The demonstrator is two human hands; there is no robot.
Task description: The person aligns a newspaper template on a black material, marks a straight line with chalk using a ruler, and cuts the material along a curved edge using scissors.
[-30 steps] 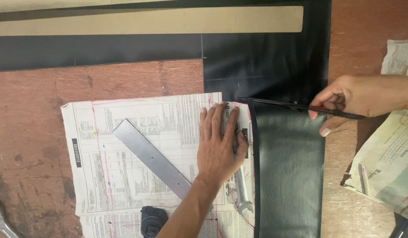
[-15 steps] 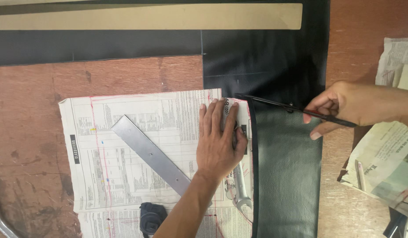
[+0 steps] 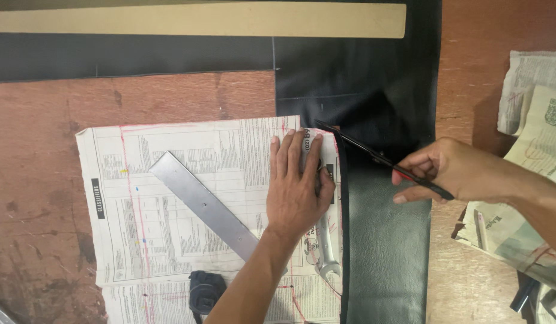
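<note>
From the head view, the cutting of the black leatherette sheet along the newspaper pattern looks to be at the pattern's top corner. The left hand lies flat, fingers spread, pinning the pattern; the right hand is clamped on the scissors, tips at that corner. Next calls for a steady hold. A metal ruler, wrench and wooden strip lie on the surface, clear of the blades.

My right hand with black-bladed scissors tilted since earlier, tips now far-left at newspaper pattern sheet corner, over black leatherette sheet.
</note>
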